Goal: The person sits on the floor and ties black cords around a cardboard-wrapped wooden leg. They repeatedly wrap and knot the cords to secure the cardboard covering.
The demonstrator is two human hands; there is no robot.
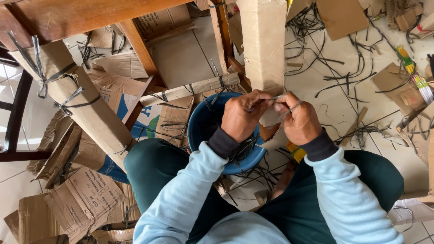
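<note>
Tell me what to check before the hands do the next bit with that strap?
1. Left hand gripping the thin grey strap: ok.
2. Right hand pinching the strap too: ok.
3. Cardboard-wrapped table leg upright just beyond the hands: ok.
4. Blue bucket within reach under the left hand: ok.
5. Spare dark strips in the bucket: ok, some show at its near edge.
6. Strap already knotted or looped round the leg: cannot tell, the fingers hide it.
</note>
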